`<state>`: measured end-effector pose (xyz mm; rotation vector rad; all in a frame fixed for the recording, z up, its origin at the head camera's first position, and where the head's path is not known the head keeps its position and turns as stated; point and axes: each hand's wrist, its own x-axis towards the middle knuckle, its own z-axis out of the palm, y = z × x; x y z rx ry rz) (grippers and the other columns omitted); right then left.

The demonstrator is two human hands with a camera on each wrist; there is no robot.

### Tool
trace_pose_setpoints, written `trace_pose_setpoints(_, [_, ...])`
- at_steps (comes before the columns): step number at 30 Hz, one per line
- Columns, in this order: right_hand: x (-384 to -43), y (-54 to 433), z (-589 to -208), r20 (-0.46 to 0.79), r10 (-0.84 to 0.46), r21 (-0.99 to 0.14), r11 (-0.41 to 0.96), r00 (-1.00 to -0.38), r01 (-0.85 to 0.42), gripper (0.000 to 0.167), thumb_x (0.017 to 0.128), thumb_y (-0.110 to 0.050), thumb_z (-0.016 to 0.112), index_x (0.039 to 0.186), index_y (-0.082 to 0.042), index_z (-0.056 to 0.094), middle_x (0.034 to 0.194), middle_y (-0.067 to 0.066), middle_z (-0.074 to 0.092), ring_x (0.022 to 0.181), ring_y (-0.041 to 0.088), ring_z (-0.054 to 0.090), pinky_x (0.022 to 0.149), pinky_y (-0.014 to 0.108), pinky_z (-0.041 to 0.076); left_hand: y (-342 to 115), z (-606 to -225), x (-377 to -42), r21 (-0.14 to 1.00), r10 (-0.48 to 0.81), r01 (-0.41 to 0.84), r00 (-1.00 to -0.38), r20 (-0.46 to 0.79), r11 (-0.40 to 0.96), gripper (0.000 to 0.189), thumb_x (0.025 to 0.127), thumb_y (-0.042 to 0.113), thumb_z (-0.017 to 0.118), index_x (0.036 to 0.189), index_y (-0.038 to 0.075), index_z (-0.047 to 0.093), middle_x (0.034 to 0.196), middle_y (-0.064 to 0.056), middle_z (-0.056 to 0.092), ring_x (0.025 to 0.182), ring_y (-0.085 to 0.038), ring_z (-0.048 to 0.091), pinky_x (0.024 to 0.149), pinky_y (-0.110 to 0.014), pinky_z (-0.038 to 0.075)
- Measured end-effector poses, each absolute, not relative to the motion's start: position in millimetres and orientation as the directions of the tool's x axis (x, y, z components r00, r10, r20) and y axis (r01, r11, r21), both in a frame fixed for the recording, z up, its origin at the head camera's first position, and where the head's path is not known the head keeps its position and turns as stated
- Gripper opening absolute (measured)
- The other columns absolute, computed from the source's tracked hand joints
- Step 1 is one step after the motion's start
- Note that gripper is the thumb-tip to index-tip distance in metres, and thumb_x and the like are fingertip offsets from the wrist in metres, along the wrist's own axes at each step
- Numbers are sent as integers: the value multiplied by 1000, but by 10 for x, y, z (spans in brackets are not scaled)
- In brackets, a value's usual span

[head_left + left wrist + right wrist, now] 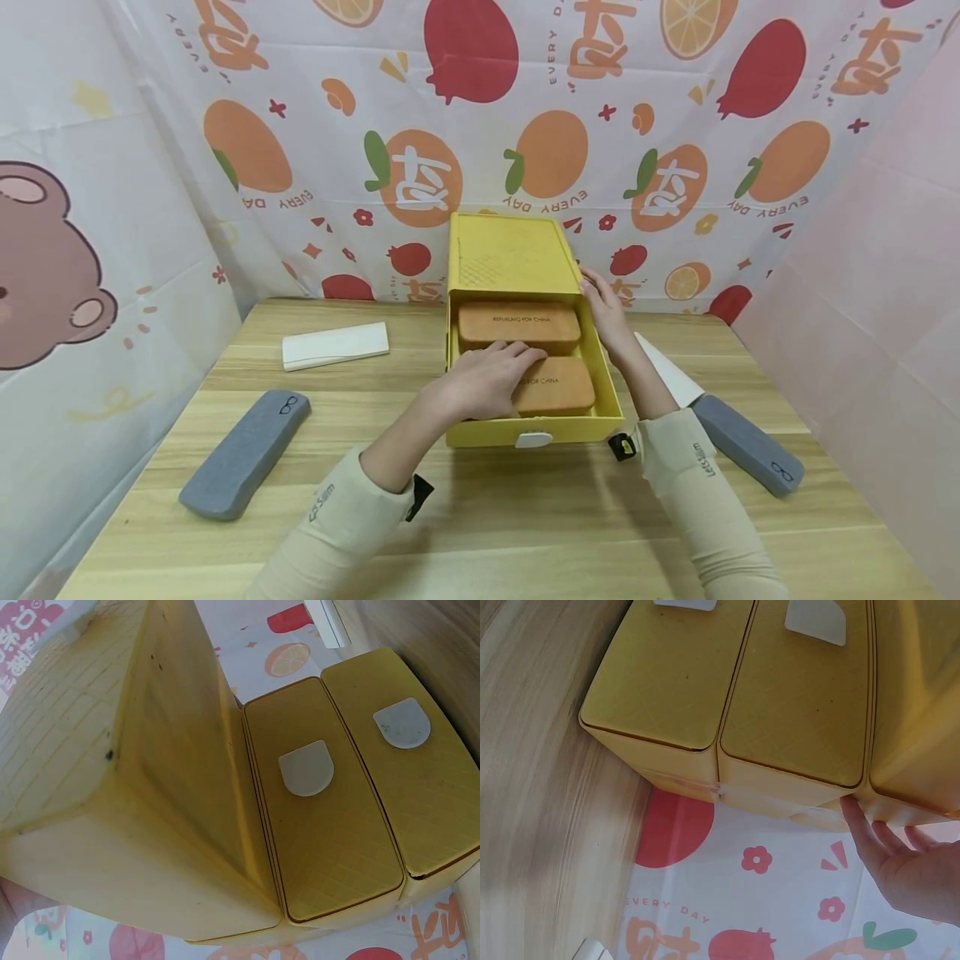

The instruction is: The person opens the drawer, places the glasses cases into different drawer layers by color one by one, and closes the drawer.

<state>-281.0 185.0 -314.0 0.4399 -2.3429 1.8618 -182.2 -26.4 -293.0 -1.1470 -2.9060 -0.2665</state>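
A yellow drawer cabinet [510, 250] stands at the back of the table with its top drawer [491, 433] pulled out. Inside lie two orange-brown glasses cases, a rear one [517, 325] and a front one [558, 387], both printed with lettering. My left hand [487, 383] reaches into the drawer and grips the left part of the front case, fingers over its back edge and thumb at its front. My right hand [607, 312] rests against the cabinet's right side; in the right wrist view, the right hand's fingers [866, 836] are extended along the yellow wall.
Grey glasses cases lie at left [243, 454] and right [750, 446]. A white case [337, 346] is at back left, another white one [667, 371] behind my right forearm. Two closed lower drawers [337, 825] show white pulls. A printed curtain [330, 167] hangs behind.
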Motion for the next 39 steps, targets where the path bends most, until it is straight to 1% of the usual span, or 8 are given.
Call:
trace_pose_setpoints(4, [-2696, 1806, -3033, 262, -164, -933, 208, -951, -293, 46, 101, -18, 34, 141, 4, 27, 144, 21, 26, 131, 29, 24, 105, 40, 20, -279, -2928, -1830, 166, 681, 679, -730, 57, 715, 72, 74, 32, 76, 135, 12, 43, 127, -5, 48, 117, -24, 44, 86, -39, 44])
trace_pose_setpoints(13, [-2705, 1818, -3046, 261, -161, -932, 213, -952, -292, 46, 101, -18, 34, 141, 3, 27, 144, 21, 26, 131, 29, 23, 106, 40, 19, -330, -2857, -1787, 250, 662, 649, -749, 40, 719, 68, 83, 50, 62, 135, 10, 45, 130, -7, 47, 121, -24, 40, 93, -39, 38])
trace_pose_setpoints(20, [-2851, 1879, -3198, 287, -155, -926, 207, -945, -315, 48, 100, -25, 37, 142, -2, 30, 144, 14, 28, 131, 24, 25, 106, 37, 20, -361, -2781, -1605, 229, 686, 729, -685, 246, 645, 57, 86, 40, 63, 130, 7, 50, 125, -7, 52, 117, -26, 45, 96, -39, 36])
trace_pose_setpoints(23, [-2855, 1875, -3213, 296, -148, -922, 214, -944, -323, 48, 100, -28, 37, 141, -4, 32, 144, 13, 30, 130, 24, 27, 105, 38, 21, -339, -2792, -1506, 139, 708, 838, -524, 474, 528, 46, 85, 30, 67, 123, 8, 57, 118, -5, 57, 111, -22, 50, 94, -34, 39])
trace_pose_setpoints(26, [-2854, 1872, -3214, 292, -147, -923, 217, -945, -318, 48, 100, -28, 37, 141, -4, 32, 143, 13, 30, 129, 24, 28, 105, 38, 22, -306, -2833, -1416, -54, 703, 922, -254, 665, 384, 36, 79, 21, 72, 112, 8, 64, 109, -3, 62, 104, -18, 55, 92, -29, 40])
trace_pose_setpoints(31, [-2847, 1877, -3186, 279, -145, -931, 203, -949, -305, 46, 100, -23, 37, 141, -3, 32, 144, 15, 29, 130, 25, 26, 105, 37, 21, -265, -2942, -1289, -452, 711, 844, 128, 692, 288, 15, 87, 13, 61, 98, 11, 70, 103, -2, 66, 100, -18, 58, 93, -31, 40])
trace_pose_setpoints(35, [-2743, 1824, -3074, 266, -145, -934, 208, -953, -292, 45, 101, -17, 35, 141, 2, 30, 144, 18, 27, 130, 29, 27, 105, 40, 22, -269, -3051, -1207, -668, 766, 700, 277, 580, 253, 30, 95, 8, 44, 96, 18, 72, 100, 1, 66, 97, -16, 60, 90, -31, 43])
trace_pose_setpoints(39, [-2669, 1791, -2998, 250, -140, -933, 227, -958, -277, 45, 100, -16, 34, 140, 4, 29, 143, 20, 28, 128, 30, 29, 104, 40, 24, -277, -3172, -1165, -748, 828, 635, 303, 473, 195, 33, 96, 6, 40, 97, 19, 70, 101, 2, 64, 97, -15, 57, 91, -31, 42])
